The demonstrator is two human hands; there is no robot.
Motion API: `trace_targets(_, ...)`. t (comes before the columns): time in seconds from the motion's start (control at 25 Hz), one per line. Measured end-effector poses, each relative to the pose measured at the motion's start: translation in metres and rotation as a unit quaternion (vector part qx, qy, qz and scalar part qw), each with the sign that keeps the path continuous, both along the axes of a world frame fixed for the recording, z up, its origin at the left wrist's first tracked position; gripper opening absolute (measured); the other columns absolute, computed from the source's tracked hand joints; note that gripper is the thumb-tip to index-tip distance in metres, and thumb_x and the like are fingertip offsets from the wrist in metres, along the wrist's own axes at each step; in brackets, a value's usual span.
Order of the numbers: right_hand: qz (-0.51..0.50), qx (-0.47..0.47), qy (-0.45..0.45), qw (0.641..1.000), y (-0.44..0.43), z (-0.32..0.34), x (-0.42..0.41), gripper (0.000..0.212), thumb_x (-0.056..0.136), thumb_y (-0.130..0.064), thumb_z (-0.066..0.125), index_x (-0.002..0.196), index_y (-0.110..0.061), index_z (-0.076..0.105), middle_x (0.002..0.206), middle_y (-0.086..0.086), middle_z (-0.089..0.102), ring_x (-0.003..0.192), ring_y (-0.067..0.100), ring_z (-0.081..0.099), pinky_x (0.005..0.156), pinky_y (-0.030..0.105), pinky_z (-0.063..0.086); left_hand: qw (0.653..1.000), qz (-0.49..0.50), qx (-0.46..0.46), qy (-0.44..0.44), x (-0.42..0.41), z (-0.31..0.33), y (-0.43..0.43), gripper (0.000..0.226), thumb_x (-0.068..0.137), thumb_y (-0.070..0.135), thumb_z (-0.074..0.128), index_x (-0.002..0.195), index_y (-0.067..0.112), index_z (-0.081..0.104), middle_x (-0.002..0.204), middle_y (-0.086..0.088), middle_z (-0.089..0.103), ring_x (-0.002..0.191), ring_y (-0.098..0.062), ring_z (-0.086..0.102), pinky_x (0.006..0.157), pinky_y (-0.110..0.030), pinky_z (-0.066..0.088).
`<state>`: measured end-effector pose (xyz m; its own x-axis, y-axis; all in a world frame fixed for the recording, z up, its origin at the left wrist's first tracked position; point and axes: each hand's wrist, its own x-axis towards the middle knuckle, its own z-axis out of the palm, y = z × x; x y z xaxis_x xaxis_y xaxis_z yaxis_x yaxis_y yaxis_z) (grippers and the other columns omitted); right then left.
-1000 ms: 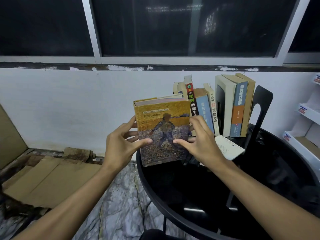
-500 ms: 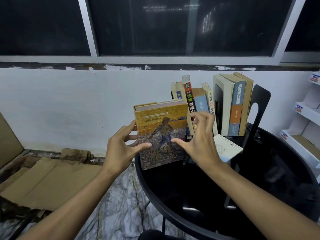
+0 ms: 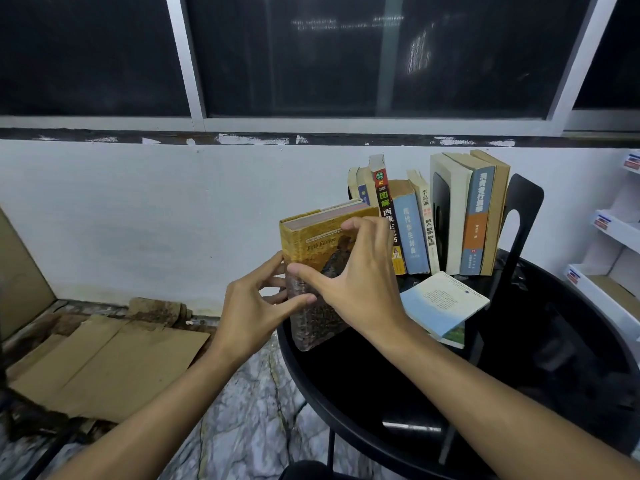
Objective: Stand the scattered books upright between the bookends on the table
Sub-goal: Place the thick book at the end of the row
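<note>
Surface: a round black surface (image 3: 519,393) with a raised rim, set against a pale wall under a dark window.
Cardboard: flattened cardboard (image 3: 104,368) lies on the floor to the left of the surface.
Standing row: a row of upright books (image 3: 408,230) stands at the back of the surface; three taller books (image 3: 474,216) stand at its right end, leaning slightly.
Bookends: a black bookend (image 3: 519,216) rises just right of the taller books; a second dark plate (image 3: 439,216) shows between the row and the taller books.
Yellow book: a thick yellow book (image 3: 311,237) with a painted figure on its cover is upright, tilted a little, at the left edge of the surface and just in front of the row's left end; whether its bottom edge touches the surface cannot be told.
Flat book: a pale blue book (image 3: 443,303) lies flat in front of the row, right of the yellow book.
Left hand: the left hand (image 3: 252,306) has its grip closed on the yellow book's left edge, thumb on the cover.
Right hand: the right hand (image 3: 356,282) spreads over the cover, fingers curled at the top edge, gripping the same book.
</note>
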<state>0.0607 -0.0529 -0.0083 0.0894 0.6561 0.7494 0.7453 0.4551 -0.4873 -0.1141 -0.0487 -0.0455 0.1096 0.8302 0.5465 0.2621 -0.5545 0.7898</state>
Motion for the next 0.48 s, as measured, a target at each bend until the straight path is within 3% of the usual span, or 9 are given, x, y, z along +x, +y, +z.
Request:
trace_targets(0.08,0.010,-0.019,0.012,1.000,-0.002,0.002,0.005,0.085,0.065,-0.071,0.078,0.120,-0.014,0.044,0.119,-0.004,0.037,0.120,0.016,0.044,0.090,0.023,0.045,1.000,0.000,0.016,0.016,0.003,-0.002,-0.006,0.068,0.070,0.031,0.090,0.129,0.049,0.060,0.106,0.014,0.072,0.096,-0.016,0.067,0.083,-0.025,0.061)
trace_targets(0.2,0.068,-0.044,0.034,0.996,-0.005,0.003,0.021,0.083,0.069,-0.065,0.079,0.126,-0.015,0.046,0.124,-0.006,0.039,0.124,0.012,0.048,0.101,0.031,0.050,0.999,-0.011,0.028,0.022,0.011,-0.001,-0.014,0.071,0.070,0.033,0.089,0.124,0.064,0.054,0.101,0.017,0.071,0.095,-0.018,0.069,0.081,-0.021,0.060)
trace_targets(0.36,0.146,-0.103,0.016,0.984,-0.012,0.010,0.056,0.073,0.083,-0.048,0.077,0.139,-0.013,0.048,0.135,-0.008,0.043,0.130,0.007,0.048,0.109,0.033,0.047,0.997,-0.068,0.028,0.021,0.028,-0.007,-0.019,0.074,0.076,0.021,0.087,0.142,0.033,0.057,0.114,0.011,0.070,0.102,-0.022,0.068,0.083,-0.034,0.063)
trace_targets(0.48,0.187,-0.160,-0.023,0.969,-0.016,0.019,0.085,0.075,0.089,-0.048,0.068,0.150,-0.015,0.041,0.145,-0.010,0.042,0.137,0.004,0.043,0.114,0.034,0.043,0.995,-0.084,0.046,0.030,0.042,-0.013,-0.018,0.074,0.079,0.016,0.085,0.145,0.028,0.054,0.122,0.010,0.065,0.104,-0.022,0.066,0.082,-0.033,0.063)
